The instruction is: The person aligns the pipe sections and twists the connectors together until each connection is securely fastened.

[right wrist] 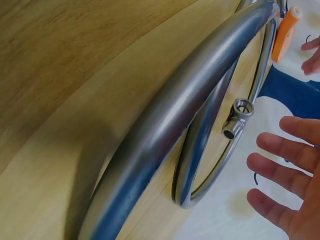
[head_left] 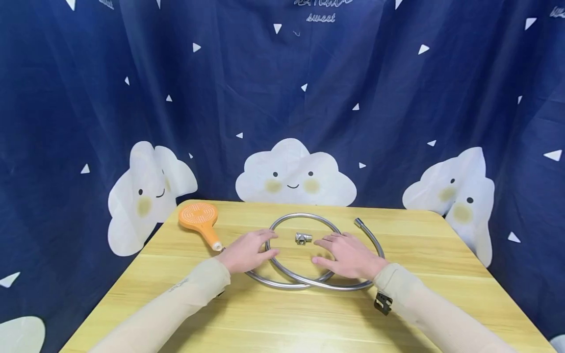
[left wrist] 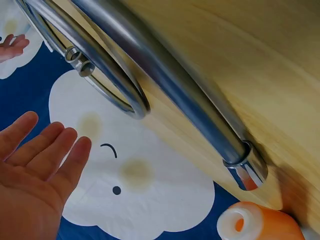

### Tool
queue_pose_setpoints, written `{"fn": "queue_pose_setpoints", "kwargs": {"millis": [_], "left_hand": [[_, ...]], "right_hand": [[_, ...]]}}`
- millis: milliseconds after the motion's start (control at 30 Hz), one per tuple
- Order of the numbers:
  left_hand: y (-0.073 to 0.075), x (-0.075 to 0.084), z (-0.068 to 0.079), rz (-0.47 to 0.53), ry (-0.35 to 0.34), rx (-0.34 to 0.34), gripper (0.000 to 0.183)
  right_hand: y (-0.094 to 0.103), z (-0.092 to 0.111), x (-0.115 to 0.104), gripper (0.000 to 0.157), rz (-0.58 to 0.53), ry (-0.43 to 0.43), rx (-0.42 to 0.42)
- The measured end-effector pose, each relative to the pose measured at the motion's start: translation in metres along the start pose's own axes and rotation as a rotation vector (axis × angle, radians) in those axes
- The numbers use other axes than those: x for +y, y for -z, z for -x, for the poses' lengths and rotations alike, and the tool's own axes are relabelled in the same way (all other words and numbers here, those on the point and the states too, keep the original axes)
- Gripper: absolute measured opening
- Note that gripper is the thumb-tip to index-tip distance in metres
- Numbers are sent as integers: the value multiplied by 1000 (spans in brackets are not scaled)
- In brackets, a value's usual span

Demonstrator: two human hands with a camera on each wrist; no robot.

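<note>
A silver metal shower hose (head_left: 301, 215) lies coiled in loops on the wooden table. Inside the loop sits a small chrome tee fitting (head_left: 302, 239), its threaded openings showing in the right wrist view. My left hand (head_left: 248, 251) is over the hose's left side, fingers spread and holding nothing. Over the right side of the coil, my right hand (head_left: 350, 256) is likewise spread, fingertips toward the fitting. An orange shower head (head_left: 199, 216) lies at the left, face up. Its white handle end (left wrist: 239, 223) is apart from the hose's chrome end nut (left wrist: 248, 170).
The hose's other end (head_left: 358, 222) points to the back right of the table (head_left: 282, 323). Behind the table hangs a dark blue curtain (head_left: 220, 98) printed with white clouds and triangles. A black wrist mount (head_left: 383, 303) sits below the right cuff.
</note>
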State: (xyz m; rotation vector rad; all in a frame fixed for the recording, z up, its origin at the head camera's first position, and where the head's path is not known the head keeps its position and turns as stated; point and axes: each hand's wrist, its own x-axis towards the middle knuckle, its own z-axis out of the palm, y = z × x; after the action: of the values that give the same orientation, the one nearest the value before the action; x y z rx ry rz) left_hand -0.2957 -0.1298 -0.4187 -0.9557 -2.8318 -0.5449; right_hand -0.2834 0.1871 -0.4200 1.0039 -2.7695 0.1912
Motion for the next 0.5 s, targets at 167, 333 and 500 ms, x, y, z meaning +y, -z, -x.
{"fn": "queue_pose_setpoints", "kwargs": {"millis": [167,333,500], "left_hand": [[1,-4,3,-35,-7,104,42],[4,-12,7,-63,-19,180,28],[9,-21,13,-62,16,212,30]], "right_hand": [[0,-1,-1,62,8,29,32],[-1,-4,-2,57,25,63,73],[-2,-4,-4,53,20,75,72]]}}
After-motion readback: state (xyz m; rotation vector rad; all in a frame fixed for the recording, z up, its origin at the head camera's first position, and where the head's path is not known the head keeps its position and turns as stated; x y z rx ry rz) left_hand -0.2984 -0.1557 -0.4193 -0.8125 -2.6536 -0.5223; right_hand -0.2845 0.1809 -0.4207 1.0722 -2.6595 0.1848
